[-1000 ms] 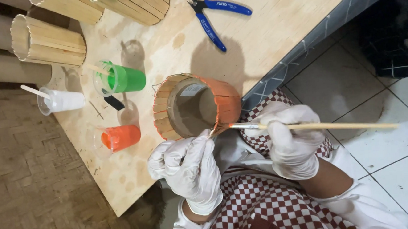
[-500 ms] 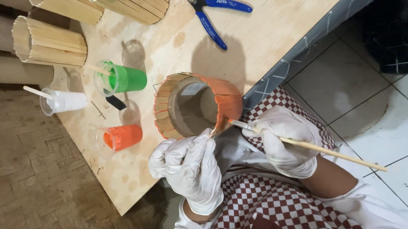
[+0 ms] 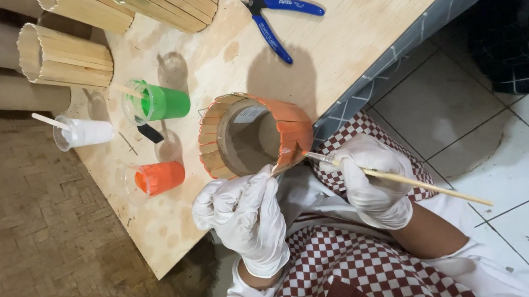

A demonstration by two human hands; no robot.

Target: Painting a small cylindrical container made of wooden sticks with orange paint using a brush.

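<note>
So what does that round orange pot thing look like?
The stick-covered cup lies on its side on the wooden board, open mouth toward the camera. Flat wooden sticks wrap a cardboard tube; some are painted orange, others bare. The left hand steadies its rim, and the right hand holds a paintbrush against it.

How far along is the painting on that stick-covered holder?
Done: much of the holder is orange on the side toward the right hand. In hand: the brush tip touches its lower rim while the left hand steadies it. Left: sticks on the side toward the orange paint cup look bare.
</note>
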